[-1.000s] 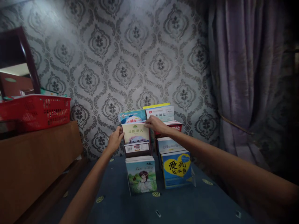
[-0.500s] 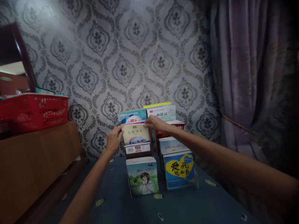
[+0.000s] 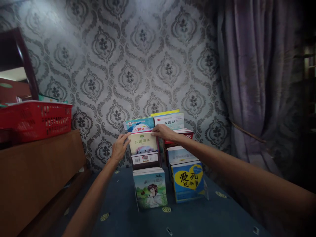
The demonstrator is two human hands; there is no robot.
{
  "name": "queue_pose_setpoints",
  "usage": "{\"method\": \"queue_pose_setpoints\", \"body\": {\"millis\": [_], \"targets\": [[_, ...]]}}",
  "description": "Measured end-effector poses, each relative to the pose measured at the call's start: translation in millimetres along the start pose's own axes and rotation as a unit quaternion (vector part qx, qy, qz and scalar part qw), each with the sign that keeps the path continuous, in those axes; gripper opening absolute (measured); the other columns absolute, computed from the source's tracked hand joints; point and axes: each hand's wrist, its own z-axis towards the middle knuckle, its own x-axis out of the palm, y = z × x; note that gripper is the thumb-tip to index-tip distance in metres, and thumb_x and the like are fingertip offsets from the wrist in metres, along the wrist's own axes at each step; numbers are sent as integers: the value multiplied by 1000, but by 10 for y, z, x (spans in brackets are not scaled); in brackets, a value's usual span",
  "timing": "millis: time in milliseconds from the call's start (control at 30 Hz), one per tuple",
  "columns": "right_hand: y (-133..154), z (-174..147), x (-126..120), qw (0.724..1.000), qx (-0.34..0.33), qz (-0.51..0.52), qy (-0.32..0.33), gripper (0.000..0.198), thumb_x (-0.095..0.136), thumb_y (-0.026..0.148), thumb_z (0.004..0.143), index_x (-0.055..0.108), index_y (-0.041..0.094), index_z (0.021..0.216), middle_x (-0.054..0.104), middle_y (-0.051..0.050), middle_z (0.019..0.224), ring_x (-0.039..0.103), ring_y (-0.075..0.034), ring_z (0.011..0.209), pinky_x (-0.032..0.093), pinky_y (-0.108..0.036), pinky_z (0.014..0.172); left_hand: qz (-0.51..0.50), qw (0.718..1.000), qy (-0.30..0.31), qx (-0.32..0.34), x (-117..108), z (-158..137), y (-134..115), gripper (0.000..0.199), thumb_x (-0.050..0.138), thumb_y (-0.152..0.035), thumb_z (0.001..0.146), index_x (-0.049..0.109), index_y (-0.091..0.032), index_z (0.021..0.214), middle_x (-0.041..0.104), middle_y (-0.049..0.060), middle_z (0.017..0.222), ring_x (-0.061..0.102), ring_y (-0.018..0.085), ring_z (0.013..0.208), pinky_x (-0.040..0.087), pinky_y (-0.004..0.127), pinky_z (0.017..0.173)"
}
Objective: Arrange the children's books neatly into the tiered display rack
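A cream book [image 3: 143,141] with green Chinese lettering stands upright in the middle of the left row of books. At its upper left corner, my left hand [image 3: 120,147] pinches the edge between thumb and fingers. My right hand [image 3: 164,132] holds the top right corner, fingers closed on it. Behind it rises a blue book [image 3: 140,125]. Just in front is a dark book with a white barcode strip [image 3: 145,159], and foremost stands a green-blue book with a girl on its cover [image 3: 151,192].
A second row on the right holds a blue book with a yellow heart [image 3: 189,181], a pale blue book [image 3: 179,156] and a white book [image 3: 171,122]. A red basket [image 3: 53,118] sits on a brown wooden ledge [image 3: 41,164] at left. A purple curtain [image 3: 247,82] hangs right.
Both hands keep their places at the cream book's top corners. The camera view has shifted slightly; the books have not visibly moved.
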Motion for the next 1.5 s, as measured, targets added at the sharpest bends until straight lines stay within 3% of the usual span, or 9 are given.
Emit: {"method": "queue_pose_setpoints", "body": {"millis": [300,500,633,767,867,967,1100,1300,1500], "targets": [[-44,-43,3,999,13,-29,-15,21,60,23,85,78,12,82,71,-6,75,59,-16,70,36,-23,63,-118,993,-12,-2,77,111,78,30,60,-22,89,67,-22,117,65,5,100,66,20,94,52,34,88],[9,-44,25,997,19,-74,-12,22,59,22,88,79,14,85,75,-8,84,64,-20,81,38,-24,69,-134,991,-24,-11,94,110,62,30,61,-21,85,68,-21,114,65,5,101,66,19,89,53,35,87],[14,-59,25,995,18,-101,-13,21,59,23,89,78,15,91,73,-10,91,64,-21,88,40,-25,74,-143,989,5,-30,44,133,37,30,60,-21,83,66,-22,113,64,4,103,66,19,91,55,35,86],[52,-199,31,990,18,-112,-85,29,59,19,89,69,15,117,65,-12,115,63,-22,96,44,-27,82,-151,987,45,-42,-10,133,19,34,60,-22,81,62,-22,115,63,5,106,66,19,93,57,36,84],[136,-368,58,981,50,-135,-131,33,51,19,94,60,14,126,59,-14,124,63,-20,90,46,-29,77,-149,987,39,-43,-25,99,4,36,59,-24,82,61,-22,118,62,6,111,66,19,93,56,37,85],[207,-500,119,981,29,-174,-81,27,44,20,98,63,16,117,61,-12,117,63,-21,92,46,-29,75,-146,987,35,-48,-29,64,-17,38,58,-26,82,60,-21,120,61,7,113,66,20,93,57,36,82],[225,-553,212,980,-10,-197,-9,29,43,18,98,61,15,121,62,-13,119,63,-23,103,45,-28,81,-143,987,47,-59,-46,41,-24,45,58,-27,82,56,-21,126,62,9,115,65,22,96,57,33,75],[249,-586,237,984,6,-176,-9,27,45,18,97,63,14,117,63,-14,117,62,-23,105,45,-29,84,-134,987,32,-83,-98,-50,44,54,61,-33,80,50,-23,132,62,8,112,65,23,96,54,30,65],[351,-837,337,991,27,-134,-3,27,47,18,97,65,15,116,63,-11,110,63,-20,97,45,-27,80,-148,981,25,-120,-147,-323,23,59,61,-37,80,46,-21,134,60,10,113,65,25,99,54,28,61]]}}
